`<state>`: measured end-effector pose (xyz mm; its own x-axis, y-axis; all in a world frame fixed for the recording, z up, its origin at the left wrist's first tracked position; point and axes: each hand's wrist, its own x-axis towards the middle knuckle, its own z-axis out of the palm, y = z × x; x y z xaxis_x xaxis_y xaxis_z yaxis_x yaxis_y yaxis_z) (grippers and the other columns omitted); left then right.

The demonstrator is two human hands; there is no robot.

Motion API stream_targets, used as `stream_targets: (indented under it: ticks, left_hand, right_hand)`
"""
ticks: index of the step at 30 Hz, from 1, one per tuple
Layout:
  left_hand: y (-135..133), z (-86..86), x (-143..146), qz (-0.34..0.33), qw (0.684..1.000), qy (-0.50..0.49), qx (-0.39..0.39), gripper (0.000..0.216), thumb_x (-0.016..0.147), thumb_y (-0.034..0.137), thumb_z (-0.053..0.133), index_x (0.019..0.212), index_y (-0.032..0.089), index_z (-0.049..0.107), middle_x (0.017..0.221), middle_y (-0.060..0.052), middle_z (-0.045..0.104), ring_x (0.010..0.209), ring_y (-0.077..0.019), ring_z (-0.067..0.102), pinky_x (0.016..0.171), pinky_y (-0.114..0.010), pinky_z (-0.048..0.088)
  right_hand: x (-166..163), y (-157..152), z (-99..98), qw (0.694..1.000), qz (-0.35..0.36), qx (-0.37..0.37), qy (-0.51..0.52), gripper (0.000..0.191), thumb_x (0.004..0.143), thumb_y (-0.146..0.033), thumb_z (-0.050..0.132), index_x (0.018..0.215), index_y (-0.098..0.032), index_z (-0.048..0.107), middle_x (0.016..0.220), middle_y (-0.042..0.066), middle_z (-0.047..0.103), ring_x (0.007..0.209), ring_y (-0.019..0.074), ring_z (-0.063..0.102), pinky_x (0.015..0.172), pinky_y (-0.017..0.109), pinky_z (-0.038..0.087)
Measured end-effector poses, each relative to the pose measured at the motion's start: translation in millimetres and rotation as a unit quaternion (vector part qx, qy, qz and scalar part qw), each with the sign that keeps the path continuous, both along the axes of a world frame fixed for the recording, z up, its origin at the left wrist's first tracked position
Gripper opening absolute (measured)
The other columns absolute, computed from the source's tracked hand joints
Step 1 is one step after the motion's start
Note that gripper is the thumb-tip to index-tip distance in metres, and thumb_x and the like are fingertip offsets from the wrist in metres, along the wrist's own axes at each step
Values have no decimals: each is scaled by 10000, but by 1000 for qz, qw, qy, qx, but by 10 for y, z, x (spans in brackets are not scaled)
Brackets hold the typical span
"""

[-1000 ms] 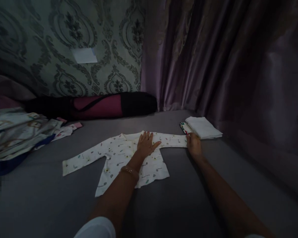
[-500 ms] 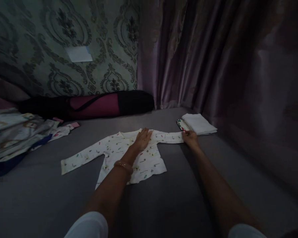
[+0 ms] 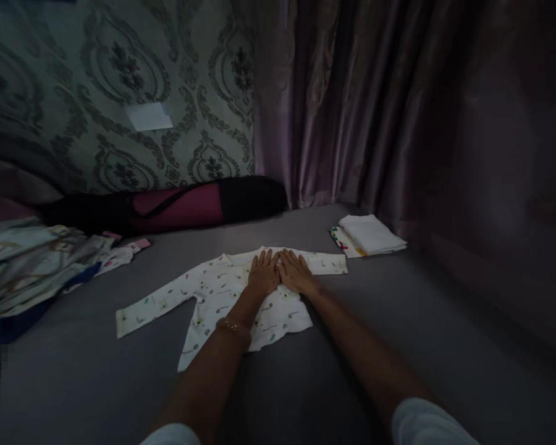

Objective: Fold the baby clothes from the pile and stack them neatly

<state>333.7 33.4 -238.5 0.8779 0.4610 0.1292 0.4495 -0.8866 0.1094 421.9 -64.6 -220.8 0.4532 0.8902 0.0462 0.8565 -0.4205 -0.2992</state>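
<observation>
Head view: small white printed long-sleeved cotton shirt (image 3: 222, 296), spread flat on grey bedsheet (image 3: 352, 371); judged light, limp. Left hand (image 3: 263, 272), right hand (image 3: 294, 271) open, flat on chest, gripping nothing. Best pinched at 3 o'clock cuff.

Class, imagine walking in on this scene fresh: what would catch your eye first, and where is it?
First, the small white printed shirt spread flat mid-bed, sleeves out, with the left hand and right hand pressed side by side on its chest. Next, the folded white cloths stacked by the curtain at right.
</observation>
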Motion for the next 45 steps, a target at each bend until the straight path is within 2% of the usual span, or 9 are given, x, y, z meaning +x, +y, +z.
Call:
stream_targets:
  ticks: [7,15,19,23,27,31,35,40,45]
  left_hand:
    - [-25,9,22,21,999,-19,-27,596,956,466,188,1453,183,356,1527,-97,302,1422,-290,218,1147,-496,168]
    - [-17,49,12,17,998,-2,-55,629,954,488,147,1468,172,323,1548,-93,252,1435,-282,171,1159,-482,120]
    - [5,-21,22,16,998,-12,-53,618,952,494,156,1468,200,324,1547,-80,254,1432,-282,183,1156,-487,125]
    - [4,1,36,13,998,-5,-54,621,952,488,158,1466,184,326,1544,-99,258,1432,-292,179,1154,-489,129]
    - [8,167,21,8,995,44,-90,621,953,505,176,1470,184,299,1557,-101,218,1441,-274,141,1149,-479,138]
    - [31,270,-53,0,995,26,-94,573,966,463,184,1439,182,343,1540,-94,278,1438,-220,173,1155,-444,146]
    - [52,215,-103,-4,997,-5,-78,507,967,335,234,1430,170,357,1526,-72,319,1425,-174,220,1171,-380,138]
    - [47,163,-33,-25,996,10,-84,495,938,231,315,1419,130,375,1503,-99,358,1407,-184,269,1162,-354,184]
    - [-3,130,74,-23,995,-11,-99,499,935,215,308,1422,122,371,1498,-108,361,1401,-183,286,1153,-329,222]
  right_hand:
    - [304,-399,14,995,-67,-68,-8,685,961,-514,108,1495,-102,227,1563,106,185,1440,240,113,1148,475,44]
    - [679,-871,74,985,-120,-115,-42,605,977,-424,151,1490,-115,237,1565,109,181,1434,234,143,1141,500,56]
    - [783,-999,75,983,-134,-115,-52,565,974,-337,197,1479,-92,247,1554,125,220,1428,227,165,1133,452,143]
    - [804,-1015,105,986,-122,-74,-89,498,926,-234,322,1384,-56,404,1455,180,392,1357,237,314,1099,350,227]
    - [792,-965,161,981,-154,-32,-115,385,853,-152,420,1207,-79,554,1234,171,568,1187,235,490,993,277,339]
    - [778,-932,199,970,-206,-36,-124,305,840,-148,450,1094,-94,611,1103,166,620,1046,249,567,889,291,401]
    - [811,-921,233,962,-230,-32,-142,310,805,-183,512,1061,-74,648,1080,199,615,1044,282,569,877,325,411]
    - [988,-887,316,961,-274,-7,-34,295,671,-189,604,926,-84,706,1041,208,627,1053,311,576,867,361,430]
    - [1165,-866,447,946,-303,84,81,213,603,-208,626,789,-135,700,797,96,672,888,262,632,766,321,466]
